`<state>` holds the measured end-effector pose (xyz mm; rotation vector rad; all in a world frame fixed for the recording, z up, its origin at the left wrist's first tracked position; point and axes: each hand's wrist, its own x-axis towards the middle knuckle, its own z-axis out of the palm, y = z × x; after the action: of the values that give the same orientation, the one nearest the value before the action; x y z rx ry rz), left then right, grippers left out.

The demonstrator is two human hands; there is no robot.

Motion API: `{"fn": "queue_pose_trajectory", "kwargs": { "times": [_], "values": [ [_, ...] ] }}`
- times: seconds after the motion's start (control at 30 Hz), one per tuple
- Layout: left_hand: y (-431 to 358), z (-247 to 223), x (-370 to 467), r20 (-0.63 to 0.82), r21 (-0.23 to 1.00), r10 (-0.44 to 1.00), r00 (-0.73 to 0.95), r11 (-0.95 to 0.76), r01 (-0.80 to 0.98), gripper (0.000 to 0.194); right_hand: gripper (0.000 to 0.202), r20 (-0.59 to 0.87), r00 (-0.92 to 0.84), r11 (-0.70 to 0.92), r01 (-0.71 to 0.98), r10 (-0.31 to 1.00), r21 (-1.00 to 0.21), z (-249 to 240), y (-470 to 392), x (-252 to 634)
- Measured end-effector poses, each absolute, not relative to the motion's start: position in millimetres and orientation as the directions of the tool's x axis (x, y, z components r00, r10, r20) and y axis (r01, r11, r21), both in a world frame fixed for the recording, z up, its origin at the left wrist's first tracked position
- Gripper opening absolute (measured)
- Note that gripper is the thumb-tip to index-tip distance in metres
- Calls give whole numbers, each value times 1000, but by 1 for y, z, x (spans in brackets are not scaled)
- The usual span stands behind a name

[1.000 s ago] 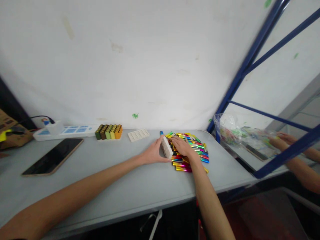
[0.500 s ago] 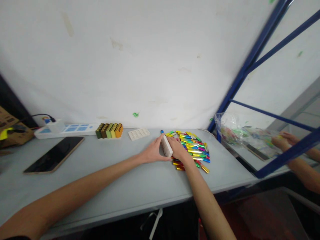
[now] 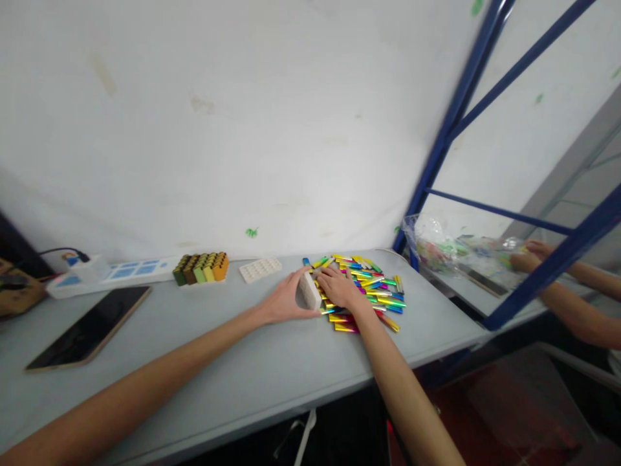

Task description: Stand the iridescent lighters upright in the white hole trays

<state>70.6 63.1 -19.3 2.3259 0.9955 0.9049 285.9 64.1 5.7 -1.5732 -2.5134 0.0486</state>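
White plastic forms the small perforated tray (image 3: 309, 290), which the person's left hand (image 3: 283, 301) props on its long edge on the grey desk (image 3: 272, 369), its holed face turned toward the heap of metallic coloured tubes (image 3: 371, 291) just to its right; so tilted, the tray's openings face the supply, and the tubes lie within a finger's reach of them. The left grip is clamped on the tray, thumb along the near lower edge and fingers wrapped over the far top edge, the forearm stretched diagonally across the desk from lower left. The right hand (image 3: 339, 288) lies palm down on the near left part of the heap, touching the tray's face with its fingertips; whether its grip is closed on a tube cannot be told, since the fingers hide what is beneath them. The right forearm rises steeply from the desk's near edge. Farther back, near the wall, an identical empty tray (image 3: 261, 269) lies flat, and left of it a filled tray (image 3: 200, 268) carries upright tubes in green, yellow and orange rows. A power strip (image 3: 104, 275) and a dark tablet (image 3: 90, 327) occupy the left side. Beyond the blue metal frame (image 3: 444, 139), another person's hand (image 3: 526, 255) rests by a clear plastic bag (image 3: 436, 246) on a neighbouring desk.
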Motion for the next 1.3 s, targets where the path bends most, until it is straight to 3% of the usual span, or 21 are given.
{"fn": "queue_pose_trajectory", "kwargs": {
  "times": [0.17,0.3,0.4,0.73,0.93,1.13,1.3],
  "values": [
    [63,-21,72,384,612,763,520,-632,476,119,43,254,-400,448,878,881,-171,5,62,278],
    [60,-19,74,380,598,749,543,-647,473,115,45,189,-496,520,848,847,-106,-1,59,270],
    [55,-16,69,384,580,734,560,-664,472,112,45,185,-466,485,871,865,-76,-6,60,268],
    [36,-18,13,375,561,790,485,-610,560,110,45,200,-406,435,891,892,-131,-11,64,268],
    [40,-20,18,385,580,795,470,-604,547,109,45,350,-389,459,877,852,-142,-1,51,248],
    [48,-15,49,387,593,799,461,-598,539,108,56,192,-457,480,872,868,-95,-11,46,241],
    [37,-17,32,416,553,812,408,-583,595,98,44,241,-373,403,911,896,-89,-16,52,253]
  ]
}}
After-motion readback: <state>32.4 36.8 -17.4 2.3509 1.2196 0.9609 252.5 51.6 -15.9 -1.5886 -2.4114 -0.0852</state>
